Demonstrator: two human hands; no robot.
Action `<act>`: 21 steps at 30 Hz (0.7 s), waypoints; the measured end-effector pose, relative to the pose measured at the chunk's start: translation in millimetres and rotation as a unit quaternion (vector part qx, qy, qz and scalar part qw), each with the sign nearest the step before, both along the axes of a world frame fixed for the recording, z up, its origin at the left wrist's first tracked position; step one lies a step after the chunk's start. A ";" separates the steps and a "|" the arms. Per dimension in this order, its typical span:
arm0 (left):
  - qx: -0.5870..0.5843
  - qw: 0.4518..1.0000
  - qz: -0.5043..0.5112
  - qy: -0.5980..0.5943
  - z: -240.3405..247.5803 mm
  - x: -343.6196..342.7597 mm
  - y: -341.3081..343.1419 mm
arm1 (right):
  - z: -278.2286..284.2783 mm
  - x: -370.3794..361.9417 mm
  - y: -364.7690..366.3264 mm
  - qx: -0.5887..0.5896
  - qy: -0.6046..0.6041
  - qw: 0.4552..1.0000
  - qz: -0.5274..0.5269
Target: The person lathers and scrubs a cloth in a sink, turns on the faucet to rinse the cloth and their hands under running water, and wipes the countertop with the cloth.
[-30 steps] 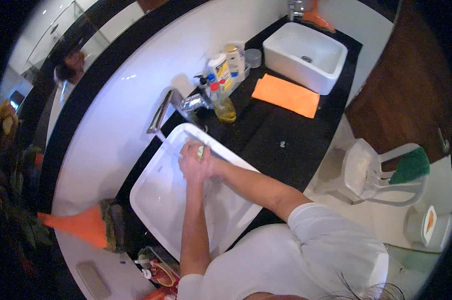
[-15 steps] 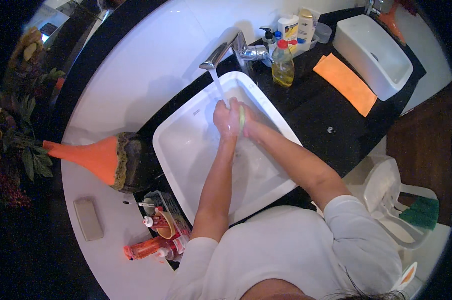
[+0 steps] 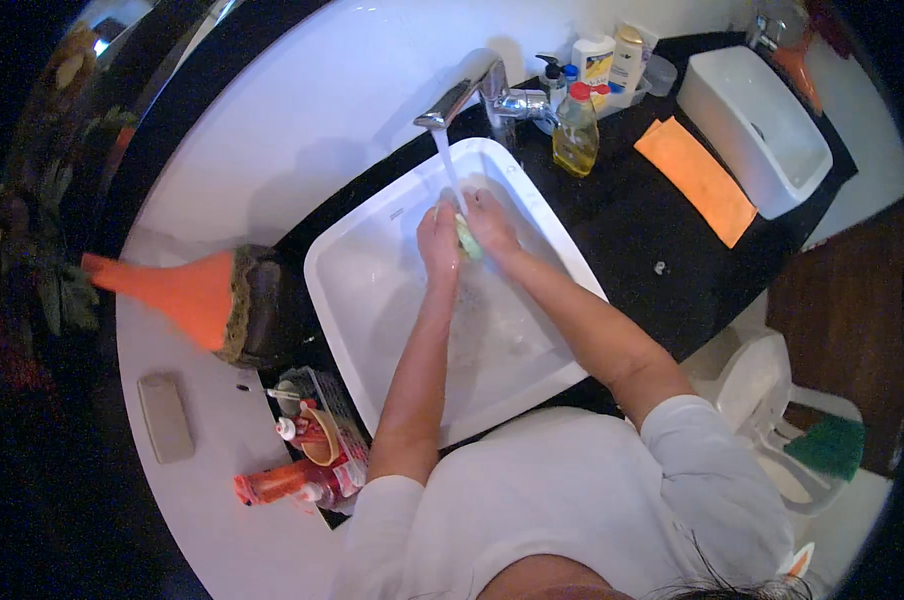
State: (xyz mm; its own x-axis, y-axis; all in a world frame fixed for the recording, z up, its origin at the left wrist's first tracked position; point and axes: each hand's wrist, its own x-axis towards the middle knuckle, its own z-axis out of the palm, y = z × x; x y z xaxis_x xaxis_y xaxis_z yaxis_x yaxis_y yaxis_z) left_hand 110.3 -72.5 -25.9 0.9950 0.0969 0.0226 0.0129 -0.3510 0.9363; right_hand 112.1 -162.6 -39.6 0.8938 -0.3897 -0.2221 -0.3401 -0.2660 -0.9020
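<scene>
Under the running water from the chrome tap (image 3: 460, 98), both my hands are over the white sink (image 3: 324, 262). My left hand (image 3: 438, 240) is closed around one side of a small pale green thing (image 3: 468, 238), soft-looking; I cannot tell whether it is a sponge or a cloth. From the other side my right hand (image 3: 491, 226) presses against it with the fingers curled toward the stream. The fingers partly hide the thing. Thin grey dirt or suds show on the sink's bottom below my hands.
A bottle of yellow liquid (image 3: 576, 132) stands right of the tap, with pump and lotion bottles (image 3: 594, 62) behind. An orange cloth (image 3: 697, 180) lies beside a small white basin (image 3: 747, 100). Left are an orange vase (image 3: 182, 295) and a basket of toiletries (image 3: 322, 435).
My hands have parted slightly, and more of the pale green thing shows between them. The right hand has come around beside the stream. The whole view has shifted a little.
</scene>
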 end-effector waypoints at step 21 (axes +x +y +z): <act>-0.595 0.757 -0.128 0.239 11.4 -9.3 27.7 | 16.3 -12.3 -30.1 0.580 -0.041 0.797 0.164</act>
State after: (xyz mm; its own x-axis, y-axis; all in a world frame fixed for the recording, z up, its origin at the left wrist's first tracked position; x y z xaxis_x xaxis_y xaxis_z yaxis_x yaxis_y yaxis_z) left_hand 101.0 -44.8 -14.5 0.8514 -0.4321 -0.2975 0.5244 0.6879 0.5018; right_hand 99.8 -192.6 -23.3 0.9354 0.2925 -0.1985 -0.3509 0.7014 -0.6204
